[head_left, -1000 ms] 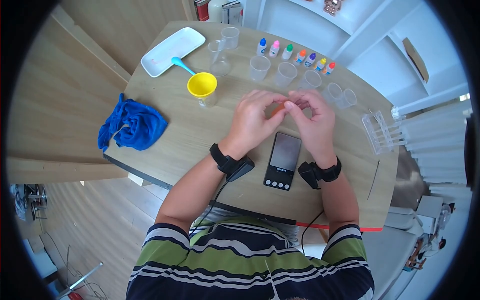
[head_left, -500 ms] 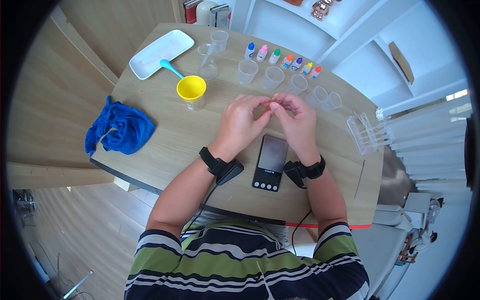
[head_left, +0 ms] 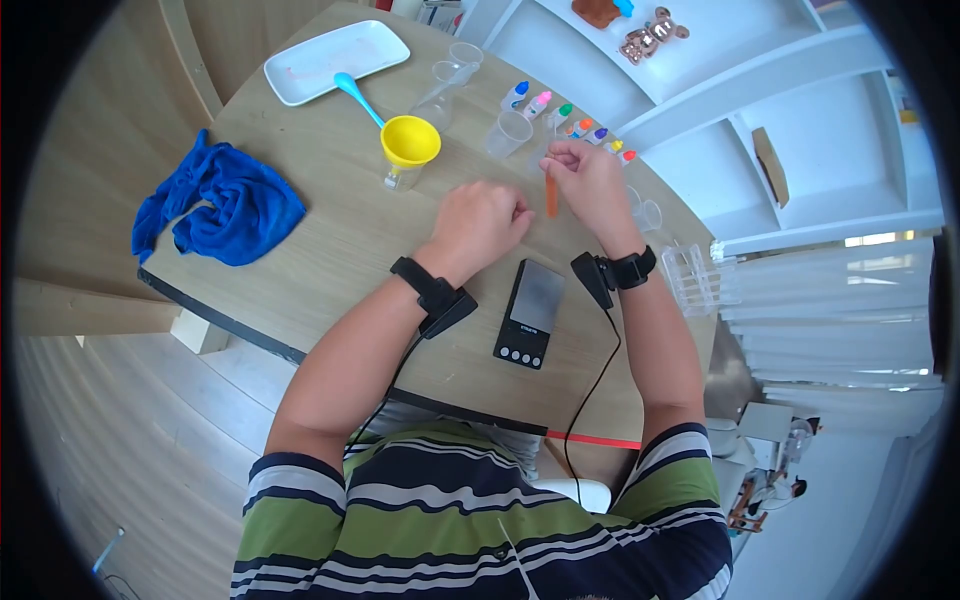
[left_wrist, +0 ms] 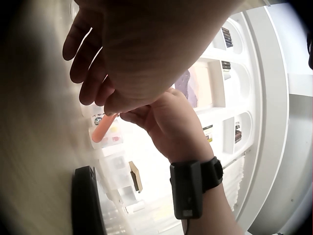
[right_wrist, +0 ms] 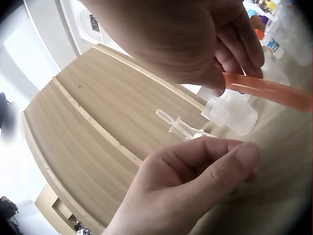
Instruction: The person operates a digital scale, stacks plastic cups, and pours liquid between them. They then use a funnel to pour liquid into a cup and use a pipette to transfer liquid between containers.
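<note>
My right hand (head_left: 585, 178) pinches the top of a thin orange tube (head_left: 550, 195), which hangs upright just above the table in front of the cups. In the right wrist view the orange tube (right_wrist: 266, 90) sticks out sideways from under that hand's fingertips (right_wrist: 215, 85). My left hand (head_left: 482, 222) rests on the table just left of the tube, apart from it, curled into a fist (right_wrist: 195, 183); nothing shows inside it. The left wrist view shows the orange tube (left_wrist: 102, 128) under the right hand (left_wrist: 168, 122).
A black pocket scale (head_left: 530, 310) lies near me between my wrists. A yellow funnel (head_left: 410, 140) sits in a small vessel. Plastic cups (head_left: 510, 130), dropper bottles (head_left: 560, 115), a white tray (head_left: 335, 60), a blue spoon (head_left: 355, 95), a blue cloth (head_left: 215, 205) and a tube rack (head_left: 690, 275) surround them.
My hands have come apart. The right hand lifted away with the orange tube toward the cups, and the left hand let go and settled on the table as a fist.
</note>
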Demonstrator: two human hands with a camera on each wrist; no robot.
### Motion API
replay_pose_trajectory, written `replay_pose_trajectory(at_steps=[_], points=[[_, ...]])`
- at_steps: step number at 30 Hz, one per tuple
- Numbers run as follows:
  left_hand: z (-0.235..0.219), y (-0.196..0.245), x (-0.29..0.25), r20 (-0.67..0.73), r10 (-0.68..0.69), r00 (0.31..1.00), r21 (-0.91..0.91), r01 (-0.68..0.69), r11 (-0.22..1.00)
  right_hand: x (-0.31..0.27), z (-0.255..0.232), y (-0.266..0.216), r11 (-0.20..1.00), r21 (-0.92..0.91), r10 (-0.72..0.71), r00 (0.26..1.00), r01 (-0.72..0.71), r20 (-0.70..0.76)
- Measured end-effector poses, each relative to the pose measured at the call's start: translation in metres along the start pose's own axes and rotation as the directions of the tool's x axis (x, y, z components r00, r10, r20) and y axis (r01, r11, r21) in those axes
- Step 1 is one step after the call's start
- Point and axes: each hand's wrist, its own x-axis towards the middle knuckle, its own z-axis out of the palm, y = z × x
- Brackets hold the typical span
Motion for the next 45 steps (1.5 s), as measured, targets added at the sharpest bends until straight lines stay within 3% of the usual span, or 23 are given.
replay_pose_trajectory(at_steps=[7, 18, 28, 45], points=[[-0.004, -0.004, 0.001, -0.006, -0.027, 1.000, 0.003, 0.027, 1.000, 0.008, -0.001, -0.012, 0.996, -0.088, 0.039, 0.997, -0.034, 0.063], [0.004, -0.008, 0.001, -0.034, 0.001, 0.999, 0.053, 0.001, 0.999, 0.019, -0.011, -0.022, 0.949, -0.313, 0.042, 0.976, 0.028, 0.216], [0.006, -0.009, 0.000, -0.022, 0.009, 1.000, 0.058, -0.008, 0.998, 0.025, -0.016, -0.031, 0.906, -0.415, 0.035, 0.965, 0.078, 0.258], [0.004, -0.008, -0.001, -0.012, 0.026, 1.000, 0.029, -0.026, 0.999, 0.034, -0.024, -0.040, 0.823, -0.568, 0.183, 0.940, 0.014, 0.288]])
